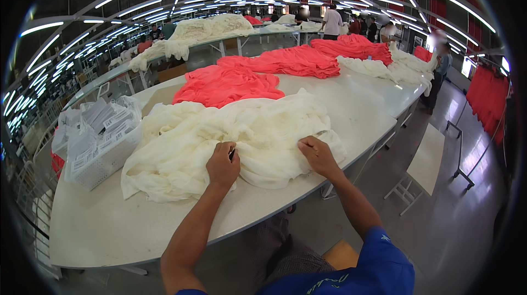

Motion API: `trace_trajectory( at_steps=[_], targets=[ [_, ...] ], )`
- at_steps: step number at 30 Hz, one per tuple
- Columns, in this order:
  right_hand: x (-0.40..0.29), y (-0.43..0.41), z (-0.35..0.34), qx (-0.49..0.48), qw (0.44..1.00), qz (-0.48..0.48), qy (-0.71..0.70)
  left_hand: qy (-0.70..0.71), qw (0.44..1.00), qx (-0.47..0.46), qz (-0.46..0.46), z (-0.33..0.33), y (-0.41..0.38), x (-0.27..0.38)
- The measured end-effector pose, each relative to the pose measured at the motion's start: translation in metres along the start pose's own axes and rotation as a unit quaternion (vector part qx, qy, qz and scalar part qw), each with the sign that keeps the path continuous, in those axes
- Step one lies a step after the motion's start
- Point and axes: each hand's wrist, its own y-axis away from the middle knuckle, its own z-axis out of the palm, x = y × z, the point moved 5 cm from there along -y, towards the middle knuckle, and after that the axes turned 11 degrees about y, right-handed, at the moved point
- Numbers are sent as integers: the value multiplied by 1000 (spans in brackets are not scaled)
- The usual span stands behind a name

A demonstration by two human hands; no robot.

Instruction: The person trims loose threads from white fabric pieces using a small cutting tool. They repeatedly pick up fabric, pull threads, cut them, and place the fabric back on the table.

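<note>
A heap of thin cream fabric (271, 126) lies gathered on the white table before me. At its near middle, my left hand (224, 163) is closed around a small dark tool, only partly visible, with cream fabric touching the fingers. My right hand (319, 155) has its fingers pinched at the right part of the heap, on the cream fabric; the exact hold is hidden by the fingers. Directly behind the cream heap sits a pile of coral-red fabric (230, 85).
A white plastic basket (109, 159) of packaged, printed papers stands at the left. More coral (296, 61) and cream fabric (370, 67) lies along the table (94, 233). A small side table (426, 159) and a garment rack (461, 171) stand right. Several people are farther back.
</note>
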Motion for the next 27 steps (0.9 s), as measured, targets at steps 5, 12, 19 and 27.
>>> trace_trajectory(
  at_steps=[5,12,19,27],
  targets=[
    [-35,10,31,-86,990,-109,25,0,1000,5,13,0,-1,-1],
    [23,-23,-19,133,990,-41,26,2,1000,1,31,0,0,8],
    [128,-53,-83,119,980,37,157,3,995,-37,88,9,6,23],
    [107,-40,-65,-68,992,88,61,15,992,-31,122,6,7,29]
  ],
)
